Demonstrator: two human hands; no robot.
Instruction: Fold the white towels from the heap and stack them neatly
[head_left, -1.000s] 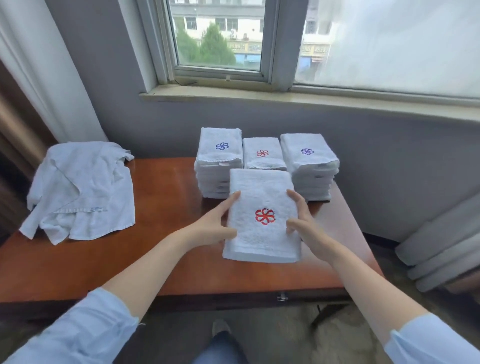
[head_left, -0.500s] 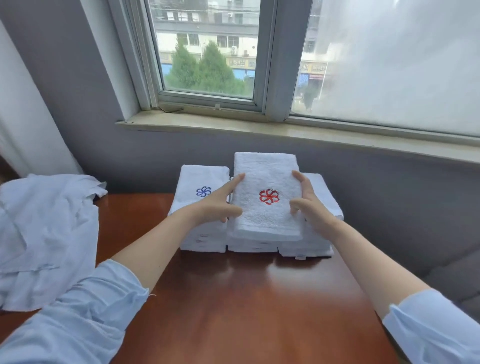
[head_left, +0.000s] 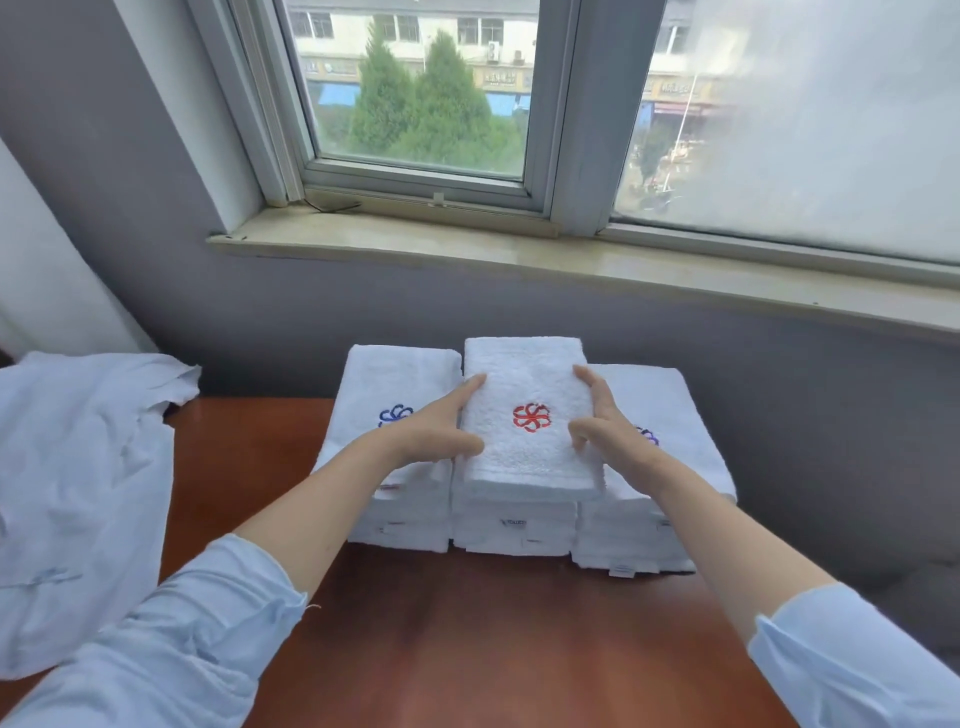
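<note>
- I am seeing the top towel (head_left: 524, 374), folded and marked with a red flower, lying on the middle stack (head_left: 514, 525). I am judging it as just about placed, since its near edge is overhanging the layers below a little.
- The left grip (head_left: 436, 431) is pinching the towel's left edge, with the forefinger lying straight along it and the thumb pressing on the top. The other fingers are hiding, so I cannot tell how they are lying.
- The right grip (head_left: 608, 431) is doing the same on the right edge, its thumb curling onto the top face.
- I am reading the task as well along but not finished. Folded towels are standing against the wall under the window, while the heap (head_left: 78, 467) of unfolded white cloth is lying at the left end of the desk (head_left: 467, 649), well apart from them.
- What is remaining, as I am judging it, is letting go, squaring this towel and then working through the heap.
- I am counting three stacks, side by side and touching: the left stack (head_left: 400, 384), the middle one and the right stack (head_left: 660, 405).
- I am counting three flowers showing: one red, one blue on the left stack, and one bluish on the right stack, half hidden behind the right grip.
- Each stack is showing several layers, but the edges are blurring together, so I am not giving a figure.
- I am counting one heap, and I cannot tell how many towels are making it up.
</note>
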